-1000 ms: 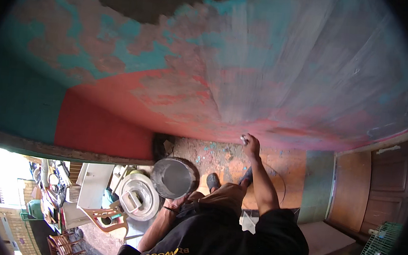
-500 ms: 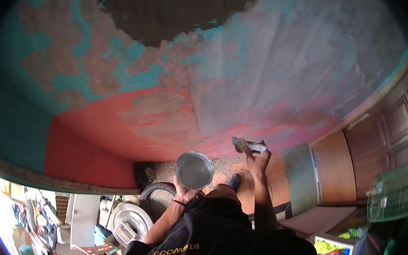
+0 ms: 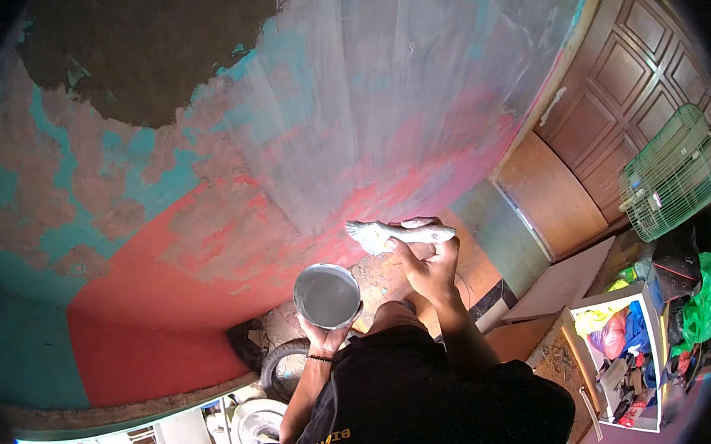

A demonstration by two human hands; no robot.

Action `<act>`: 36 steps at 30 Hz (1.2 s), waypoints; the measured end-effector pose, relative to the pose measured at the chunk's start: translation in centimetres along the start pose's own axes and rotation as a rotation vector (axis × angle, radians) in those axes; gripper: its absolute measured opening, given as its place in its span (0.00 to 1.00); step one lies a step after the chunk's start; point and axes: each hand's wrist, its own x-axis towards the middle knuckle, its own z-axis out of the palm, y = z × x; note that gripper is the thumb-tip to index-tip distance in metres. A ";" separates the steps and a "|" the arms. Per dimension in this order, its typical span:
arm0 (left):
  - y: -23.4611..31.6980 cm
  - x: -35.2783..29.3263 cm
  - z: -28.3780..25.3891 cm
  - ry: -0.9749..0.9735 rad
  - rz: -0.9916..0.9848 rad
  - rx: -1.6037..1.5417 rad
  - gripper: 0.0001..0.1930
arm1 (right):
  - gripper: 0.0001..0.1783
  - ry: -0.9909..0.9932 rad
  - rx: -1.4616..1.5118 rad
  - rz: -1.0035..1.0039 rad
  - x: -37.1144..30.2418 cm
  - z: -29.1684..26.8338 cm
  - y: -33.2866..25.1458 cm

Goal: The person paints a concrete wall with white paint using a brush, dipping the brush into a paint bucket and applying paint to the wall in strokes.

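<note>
My left hand (image 3: 325, 336) supports a round paint pot (image 3: 327, 296) from below, its fingers curling up the far side. Grey liquid paint fills part of the pot. In my right hand (image 3: 429, 270) is a paintbrush (image 3: 369, 235), gripped by its pale, paint-smeared handle. Its whitish bristles point left, apart from the pot and higher in the view. Beyond both hands rises a wall (image 3: 365, 97) with a streaky grey coat over turquoise and red, plus bare brownish patches and a dark patch at the upper left.
A tyre (image 3: 281, 366) lies on the floor by the wall's foot, left of my legs. At the right stand a brown panelled door (image 3: 602, 108), a green wire cage (image 3: 676, 176) and a white-edged box (image 3: 650, 404) of coloured bags and odds and ends.
The view has swung right, bringing in more of the door, cage and box. My right hand has brought the brush left, closer to the pot. My left hand still holds the pot.
</note>
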 end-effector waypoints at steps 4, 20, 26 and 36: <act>-0.5 -0.4 0.1 0.002 0.001 -0.005 0.44 | 0.17 0.041 0.111 -0.022 0.1 -0.1 -0.7; -9.8 2.2 3.9 -0.014 -0.005 0.040 0.40 | 0.10 -0.282 0.002 -0.092 3.1 -6.6 -3.1; -15.2 1.4 5.6 -0.126 0.025 0.018 0.38 | 0.10 -0.446 -0.010 -0.017 2.4 -11.1 -1.9; -21.2 -1.4 4.2 -0.037 0.054 0.074 0.45 | 0.08 -0.511 0.084 0.093 -0.7 -16.8 -3.2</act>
